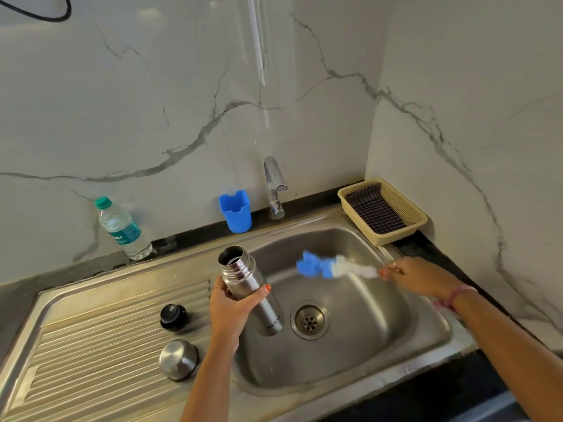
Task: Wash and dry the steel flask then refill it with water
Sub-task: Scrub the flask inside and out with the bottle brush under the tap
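While the left hand (234,303) grips the tilted flask (249,287), the right hand (417,275) pinches the brush (335,266).

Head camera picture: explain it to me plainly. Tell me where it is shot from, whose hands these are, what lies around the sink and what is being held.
There is no machine here. A person wears a wide-angle camera on the head, looking down at their own bare hands over a steel sink.

The left hand grips an open steel flask, tilted over the basin. The right hand pinches the handle of a bottle brush with a blue and white head, which is outside the flask.

On the ribbed drainboard lie the flask's black stopper and steel cap. Behind stand a plastic water bottle, a blue holder, the tap and a basket with a dark cloth.
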{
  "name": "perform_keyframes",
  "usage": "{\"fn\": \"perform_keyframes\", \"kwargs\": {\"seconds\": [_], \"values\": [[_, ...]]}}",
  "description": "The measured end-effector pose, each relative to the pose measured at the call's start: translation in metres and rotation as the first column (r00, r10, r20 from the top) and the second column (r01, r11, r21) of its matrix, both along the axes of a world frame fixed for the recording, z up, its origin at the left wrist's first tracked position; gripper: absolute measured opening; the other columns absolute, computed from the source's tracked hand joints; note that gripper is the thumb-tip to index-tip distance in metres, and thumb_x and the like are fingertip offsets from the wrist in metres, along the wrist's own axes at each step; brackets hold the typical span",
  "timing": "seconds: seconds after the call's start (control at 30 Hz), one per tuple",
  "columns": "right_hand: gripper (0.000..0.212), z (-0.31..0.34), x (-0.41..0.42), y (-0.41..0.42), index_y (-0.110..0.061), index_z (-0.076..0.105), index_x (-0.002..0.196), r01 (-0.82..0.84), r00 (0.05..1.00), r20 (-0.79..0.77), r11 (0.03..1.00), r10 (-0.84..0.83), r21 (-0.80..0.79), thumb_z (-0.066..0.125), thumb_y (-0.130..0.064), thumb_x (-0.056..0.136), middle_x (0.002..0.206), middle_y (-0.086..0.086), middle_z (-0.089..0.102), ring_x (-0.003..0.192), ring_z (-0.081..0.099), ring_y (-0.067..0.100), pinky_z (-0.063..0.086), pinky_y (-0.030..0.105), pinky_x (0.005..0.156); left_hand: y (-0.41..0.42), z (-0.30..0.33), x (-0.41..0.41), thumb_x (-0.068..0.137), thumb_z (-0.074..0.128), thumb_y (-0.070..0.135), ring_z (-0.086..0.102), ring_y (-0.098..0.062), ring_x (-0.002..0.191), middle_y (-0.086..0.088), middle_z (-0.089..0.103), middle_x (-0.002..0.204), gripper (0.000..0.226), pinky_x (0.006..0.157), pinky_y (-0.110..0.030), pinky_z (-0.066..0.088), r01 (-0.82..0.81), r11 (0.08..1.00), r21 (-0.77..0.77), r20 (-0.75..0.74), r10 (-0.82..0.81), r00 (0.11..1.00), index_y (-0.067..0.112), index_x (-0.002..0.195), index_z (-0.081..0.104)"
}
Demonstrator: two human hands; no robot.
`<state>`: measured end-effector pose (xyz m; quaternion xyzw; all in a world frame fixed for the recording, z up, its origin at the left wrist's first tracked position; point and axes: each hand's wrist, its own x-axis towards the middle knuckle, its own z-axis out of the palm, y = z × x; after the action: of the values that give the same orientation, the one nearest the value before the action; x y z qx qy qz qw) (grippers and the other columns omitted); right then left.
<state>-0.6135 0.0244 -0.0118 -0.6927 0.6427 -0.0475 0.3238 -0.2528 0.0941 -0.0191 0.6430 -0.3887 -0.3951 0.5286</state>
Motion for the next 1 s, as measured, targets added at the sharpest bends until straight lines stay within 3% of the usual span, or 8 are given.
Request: {"fn": "perform_keyframes", "kwargs": {"seconds": [0.03, 0.1, 0.2, 0.33, 0.67, 0.8, 0.9, 1.0], "values": [[0.023, 0.004, -0.002, -0.002, -0.029, 0.067, 0.094, 0.051, 0.995, 0.087, 0.998, -0.047, -0.047, 0.051, -0.046, 0.094, 0.070, -0.003, 0.062, 0.060, 0.053, 0.010, 0.040, 0.020, 0.057, 0.000, 0.000, 0.000, 0.065, 0.089, 0.002, 0.068, 0.002, 0.076, 0.004, 0.072, 0.097, 0.060, 0.066, -0.013, 0.048, 0.002, 1.000, 0.000, 0.003, -0.002, 1.000, 0.022, 0.113, 0.059], [0.026, 0.010, -0.008, -0.004, -0.032, 0.066, 0.083, 0.082, 0.991, 0.118, 0.989, -0.067, -0.126, 0.051, -0.052, 0.090, 0.060, -0.003, 0.056, 0.053, 0.048, 0.012, 0.040, 0.023, 0.054, -0.001, 0.000, -0.001, 0.064, 0.090, 0.002, 0.068, 0.002, 0.075, 0.004, 0.072, 0.097, 0.061, 0.065, -0.013, 0.049, 0.006, 1.000, 0.002, 0.004, -0.006, 1.000, 0.021, 0.113, 0.059], [0.020, 0.020, -0.017, -0.009, -0.043, 0.062, 0.084, -0.012, 0.983, -0.185, 0.989, -0.016, -0.149, 0.047, -0.051, 0.095, 0.074, -0.008, 0.067, 0.068, 0.064, 0.011, 0.056, 0.032, 0.073, -0.001, -0.001, -0.002, 0.065, 0.089, 0.002, 0.068, 0.002, 0.076, 0.005, 0.071, 0.097, 0.061, 0.063, -0.012, 0.050, 0.012, 1.000, 0.000, 0.012, -0.012, 1.000, 0.022, 0.114, 0.058], [0.032, 0.025, -0.022, -0.013, -0.030, 0.069, 0.099, 0.004, 0.963, -0.263, 0.981, -0.056, -0.194, 0.043, -0.050, 0.097, 0.077, -0.006, 0.068, 0.071, 0.065, 0.012, 0.056, 0.036, 0.075, -0.003, -0.005, -0.001, 0.064, 0.090, 0.003, 0.068, 0.002, 0.077, 0.004, 0.071, 0.098, 0.063, 0.062, -0.012, 0.050, 0.016, 1.000, 0.011, 0.026, -0.017, 1.000, 0.022, 0.116, 0.058], [0.037, 0.025, -0.020, -0.019, -0.029, 0.068, 0.092, 0.013, 0.931, -0.353, 0.972, -0.097, -0.233, 0.040, -0.052, 0.097, 0.074, -0.007, 0.066, 0.067, 0.063, 0.011, 0.056, 0.037, 0.072, -0.014, -0.014, 0.000, 0.063, 0.092, 0.012, 0.069, -0.009, 0.086, 0.005, 0.071, 0.099, 0.065, 0.071, -0.023, 0.051, 0.069, 0.995, 0.077, 0.076, -0.075, 0.994, 0.024, 0.114, 0.056], [0.037, 0.024, -0.023, -0.023, -0.031, 0.069, 0.094, 0.042, 0.923, -0.360, 0.966, -0.135, -0.256, 0.039, -0.053, 0.097, 0.075, -0.007, 0.066, 0.067, 0.063, 0.011, 0.056, 0.037, 0.071, -0.031, -0.014, 0.000, 0.060, 0.094, 0.016, 0.066, -0.010, 0.091, 0.006, 0.068, 0.103, 0.072, 0.075, -0.026, 0.053, 0.132, 0.986, 0.100, 0.191, -0.149, 0.970, 0.025, 0.119, 0.053], [0.038, 0.027, -0.022, -0.027, -0.030, 0.069, 0.099, 0.034, 0.912, -0.384, 0.959, -0.145, -0.280, 0.039, -0.053, 0.097, 0.079, -0.006, 0.065, 0.068, 0.062, 0.010, 0.056, 0.035, 0.071, -0.052, -0.012, 0.000, 0.059, 0.094, 0.021, 0.063, -0.006, 0.093, 0.010, 0.065, 0.107, 0.084, 0.074, -0.020, 0.050, 0.208, 0.970, 0.128, 0.279, -0.237, 0.931, 0.025, 0.129, 0.047], [0.037, 0.028, -0.018, -0.030, -0.033, 0.069, 0.099, 0.049, 0.915, -0.368, 0.951, -0.166, -0.306, 0.039, -0.054, 0.096, 0.083, -0.006, 0.064, 0.068, 0.060, 0.011, 0.055, 0.035, 0.071, -0.079, -0.011, -0.002, 0.055, 0.096, 0.023, 0.063, -0.007, 0.100, 0.011, 0.064, 0.115, 0.107, 0.088, -0.031, 0.053, 0.288, 0.946, 0.151, 0.290, -0.321, 0.902, 0.028, 0.143, 0.035]]}}
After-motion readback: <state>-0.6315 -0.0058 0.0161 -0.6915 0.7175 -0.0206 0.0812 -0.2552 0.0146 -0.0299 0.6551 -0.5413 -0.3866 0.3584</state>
